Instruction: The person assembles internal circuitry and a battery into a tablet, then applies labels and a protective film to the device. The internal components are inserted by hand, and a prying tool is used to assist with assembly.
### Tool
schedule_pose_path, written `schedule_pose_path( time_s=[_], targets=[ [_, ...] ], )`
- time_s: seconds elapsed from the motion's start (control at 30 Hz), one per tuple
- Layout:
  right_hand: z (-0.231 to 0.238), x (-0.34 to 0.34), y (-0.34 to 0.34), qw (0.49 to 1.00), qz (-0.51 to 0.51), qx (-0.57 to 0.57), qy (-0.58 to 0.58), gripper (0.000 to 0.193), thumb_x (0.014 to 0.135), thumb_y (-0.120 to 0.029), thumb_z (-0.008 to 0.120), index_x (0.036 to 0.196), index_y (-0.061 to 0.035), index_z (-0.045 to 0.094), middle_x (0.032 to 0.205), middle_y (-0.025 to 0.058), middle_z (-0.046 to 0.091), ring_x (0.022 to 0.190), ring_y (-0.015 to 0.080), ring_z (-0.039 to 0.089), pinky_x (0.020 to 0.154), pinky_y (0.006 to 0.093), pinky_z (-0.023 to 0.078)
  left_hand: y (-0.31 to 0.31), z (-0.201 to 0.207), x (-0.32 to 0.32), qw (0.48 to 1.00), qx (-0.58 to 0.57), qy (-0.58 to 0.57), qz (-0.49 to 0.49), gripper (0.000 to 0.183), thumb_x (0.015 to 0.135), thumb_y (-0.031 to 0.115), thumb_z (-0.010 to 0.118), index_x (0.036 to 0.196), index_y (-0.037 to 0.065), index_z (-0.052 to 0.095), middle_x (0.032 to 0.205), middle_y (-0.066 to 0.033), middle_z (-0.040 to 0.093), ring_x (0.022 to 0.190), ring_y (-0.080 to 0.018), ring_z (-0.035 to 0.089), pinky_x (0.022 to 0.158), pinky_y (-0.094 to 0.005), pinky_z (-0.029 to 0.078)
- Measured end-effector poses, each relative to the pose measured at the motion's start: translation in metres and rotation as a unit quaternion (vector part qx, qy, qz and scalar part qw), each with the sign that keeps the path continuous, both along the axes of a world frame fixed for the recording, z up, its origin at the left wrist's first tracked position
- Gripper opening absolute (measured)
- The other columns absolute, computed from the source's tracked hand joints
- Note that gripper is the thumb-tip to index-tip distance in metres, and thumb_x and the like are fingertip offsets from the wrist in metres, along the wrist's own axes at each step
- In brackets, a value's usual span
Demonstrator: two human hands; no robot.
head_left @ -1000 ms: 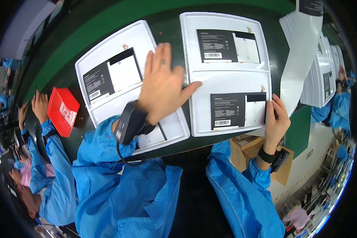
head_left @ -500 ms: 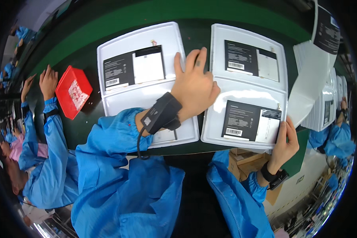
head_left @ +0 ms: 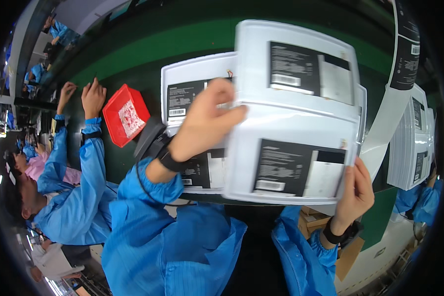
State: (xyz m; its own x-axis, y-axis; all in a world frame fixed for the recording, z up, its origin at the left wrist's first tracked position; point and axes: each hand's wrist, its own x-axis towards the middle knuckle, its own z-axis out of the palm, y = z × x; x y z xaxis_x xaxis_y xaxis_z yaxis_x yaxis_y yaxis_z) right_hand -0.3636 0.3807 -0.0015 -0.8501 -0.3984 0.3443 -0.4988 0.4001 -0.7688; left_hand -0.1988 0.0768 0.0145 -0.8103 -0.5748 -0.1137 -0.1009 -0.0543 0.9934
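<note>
A white plastic tray (head_left: 293,121) is raised off the table in front of me. Two flat black-and-white labelled packs (head_left: 282,168) lie in its compartments, one far and one near. My left hand (head_left: 207,116) is curled closed at the tray's left edge, thumb laid over the rim. At the near right corner my right hand (head_left: 357,192) grips the same tray. Another white tray with similar packs (head_left: 185,101) rests to the left, partly hidden behind my left hand and the raised tray. A further tray edge (head_left: 362,111) shows beneath on the right.
A red bin (head_left: 126,116) with small pieces stands left on the green table (head_left: 182,37). Tall stacked white trays (head_left: 404,143) are on the right, with a hanging strip of labels (head_left: 404,54) before them. A co-worker's hands (head_left: 92,98) are at the far left.
The right tray has been lifted and shifted slightly left, covering part of the left tray. My left hand has moved down and left and closed on the tray's edge.
</note>
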Motion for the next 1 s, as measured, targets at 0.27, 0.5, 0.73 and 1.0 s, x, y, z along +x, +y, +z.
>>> schedule_pose_path(
  time_s=[0.27, 0.5, 0.73, 1.0],
  targets=[
    [-0.025, 0.056, -0.093, 0.978, 0.205, -0.01, -0.035, 0.015, 0.077, -0.001, 0.075, 0.091, 0.0046, 0.073, 0.105, 0.0123, 0.073, 0.078, 0.0279, 0.069, 0.069, 0.0333, 0.055, -0.028, -0.01, 0.12, 0.945, -0.186, -0.198, 0.184, 0.053, 0.095, 0.008, 0.068, 0.141, -0.002, 0.046, 0.077, -0.0015, 0.063, 0.068, -0.0057, 0.057, 0.06, -0.0213, 0.045],
    [-0.011, 0.044, -0.086, 0.975, 0.223, -0.017, 0.014, 0.013, 0.081, -0.001, 0.073, 0.094, 0.0023, 0.073, 0.105, 0.0136, 0.074, 0.088, 0.0288, 0.072, 0.078, 0.035, 0.057, -0.01, -0.038, 0.135, 0.87, -0.336, -0.294, 0.208, 0.048, 0.097, 0.014, 0.063, 0.142, 0.001, 0.053, 0.065, -0.0083, 0.055, 0.055, -0.0117, 0.051, 0.055, -0.0278, 0.043],
    [0.031, -0.056, -0.024, 0.955, -0.106, -0.086, 0.263, 0.033, 0.098, -0.006, 0.062, 0.129, 0.0034, 0.059, 0.139, 0.0193, 0.057, 0.123, 0.0275, 0.059, 0.105, 0.0402, 0.046, -0.014, -0.048, 0.134, 0.838, -0.438, -0.262, 0.196, 0.046, 0.095, 0.013, 0.063, 0.138, -0.001, 0.057, 0.077, -0.0108, 0.055, 0.061, -0.0173, 0.053, 0.056, -0.0318, 0.044],
    [0.022, -0.078, 0.019, 0.983, 0.022, -0.051, -0.175, 0.023, 0.089, -0.001, 0.073, 0.111, 0.0001, 0.067, 0.093, 0.0031, 0.068, 0.079, 0.0045, 0.059, 0.072, 0.0194, 0.045, 0.011, 0.01, 0.084, 0.903, -0.408, -0.002, 0.132, 0.04, 0.081, -0.001, 0.071, 0.121, -0.004, 0.066, 0.081, -0.0049, 0.055, 0.068, -0.0112, 0.053, 0.059, -0.024, 0.043]
  ],
)
